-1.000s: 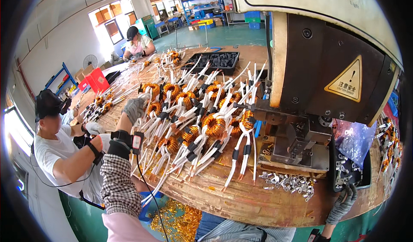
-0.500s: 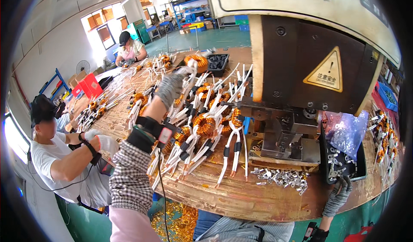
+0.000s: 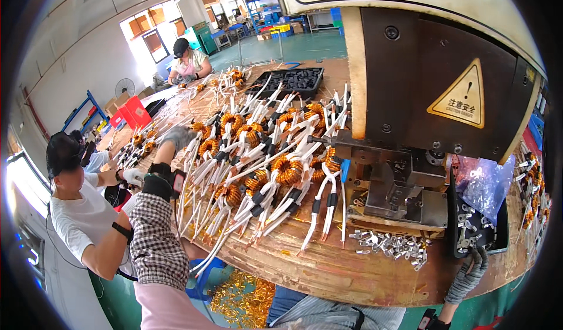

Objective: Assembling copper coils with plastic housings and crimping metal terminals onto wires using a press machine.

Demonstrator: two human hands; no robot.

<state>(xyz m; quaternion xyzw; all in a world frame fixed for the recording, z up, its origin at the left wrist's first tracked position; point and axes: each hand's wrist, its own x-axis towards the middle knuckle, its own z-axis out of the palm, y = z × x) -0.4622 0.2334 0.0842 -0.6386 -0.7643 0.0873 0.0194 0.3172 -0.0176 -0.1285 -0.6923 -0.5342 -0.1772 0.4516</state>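
Observation:
My left hand (image 3: 177, 135), in a grey glove, reaches over the left side of a pile of copper-wound ring coils (image 3: 288, 170) with white leads and black sleeves. Its fingers are smeared, so I cannot make out whether it grips a lead or coil. My right hand (image 3: 467, 278), gloved in grey too, rests at the near edge of a black tray (image 3: 499, 250), fingers stretched toward the rim. In that tray lie metal cable lugs (image 3: 466, 224) and a clear plastic bag (image 3: 485, 188). More loose lugs (image 3: 394, 246) are heaped on the table beside it.
A press machine (image 3: 404, 195) with a yellow warning sign stands over the table's right half. Behind the pile sits a black tray of dark pieces (image 3: 287, 82). One person (image 3: 88, 212) works close on my left, another (image 3: 189, 66) farther back. Golden scraps (image 3: 241, 300) fill a blue bin below.
My left hand has come back leftward and nearer from the far side of the pile, away from the coil there. My right hand stays at the tray. The view has shifted slightly.

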